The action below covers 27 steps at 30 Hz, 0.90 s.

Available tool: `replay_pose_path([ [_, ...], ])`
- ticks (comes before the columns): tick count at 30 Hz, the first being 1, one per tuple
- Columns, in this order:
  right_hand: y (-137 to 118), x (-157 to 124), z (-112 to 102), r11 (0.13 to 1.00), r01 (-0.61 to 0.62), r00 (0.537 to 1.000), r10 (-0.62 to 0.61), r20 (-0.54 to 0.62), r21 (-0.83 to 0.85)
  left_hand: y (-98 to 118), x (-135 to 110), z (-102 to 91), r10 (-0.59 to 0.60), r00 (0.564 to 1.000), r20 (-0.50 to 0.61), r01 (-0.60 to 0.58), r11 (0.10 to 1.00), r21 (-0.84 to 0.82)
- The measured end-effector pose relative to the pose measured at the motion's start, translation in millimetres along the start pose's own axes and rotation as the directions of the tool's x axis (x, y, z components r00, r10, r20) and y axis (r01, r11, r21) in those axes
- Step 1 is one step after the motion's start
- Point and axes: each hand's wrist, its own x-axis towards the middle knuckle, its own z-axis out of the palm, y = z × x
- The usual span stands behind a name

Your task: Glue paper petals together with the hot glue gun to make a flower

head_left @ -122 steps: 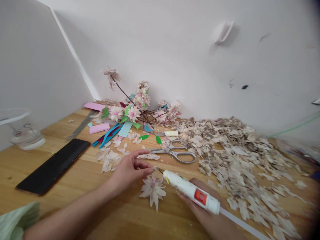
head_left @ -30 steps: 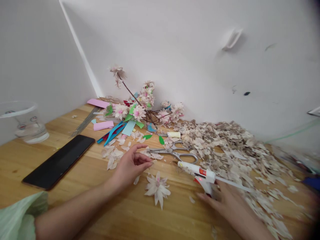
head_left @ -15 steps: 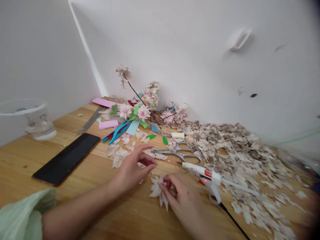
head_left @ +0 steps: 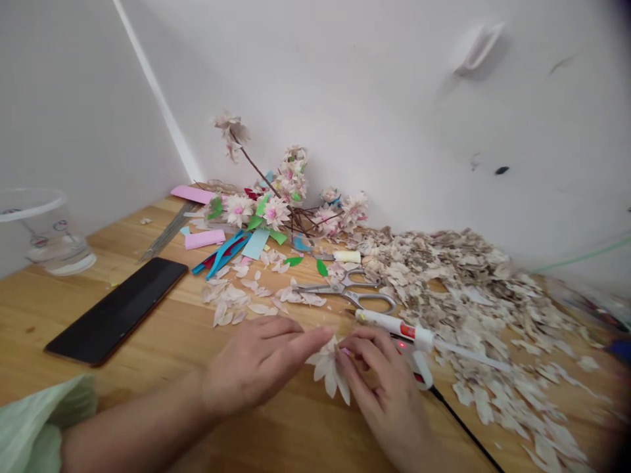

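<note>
Our right hand [head_left: 387, 381] pinches the white flower [head_left: 329, 373] at its right side; it sits between our two hands, low over the table [head_left: 290, 437]. Our left hand [head_left: 261, 364] brings its thumb to the flower's upper edge, and we cannot tell whether its fingers grip anything. Room is tight rightward: the glue gun [head_left: 394, 323] lies just beside our knuckles, the petal pile [head_left: 458, 295] beyond. Leftward, bare wood stretches to the phone [head_left: 118, 310].

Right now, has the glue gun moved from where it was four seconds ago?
Yes, to the right. Judged against the scissors, the glue gun had its tip below the blades; now that tip is near the handles.
</note>
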Motion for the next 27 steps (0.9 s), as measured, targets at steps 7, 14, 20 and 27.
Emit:
replay_pose_path([
  [7,0,1,-3,0.997,0.069,0.998,-0.069,0.009,-0.038,4,9,-2.8,0.094,0.993,0.069,-0.096,0.995,0.024],
  [14,-2,3,-3,0.993,0.104,0.994,-0.106,-0.024,-0.058,6,11,-3.9,0.132,0.984,0.116,-0.141,0.987,0.072],
  [20,-2,4,-2,0.99,0.111,0.993,-0.113,-0.023,-0.082,6,12,-3.7,0.136,0.98,0.143,-0.149,0.985,0.084],
  [27,-2,4,-3,0.989,0.122,0.992,-0.124,-0.018,-0.08,7,11,-3.5,0.123,0.98,0.157,-0.142,0.982,0.122],
])
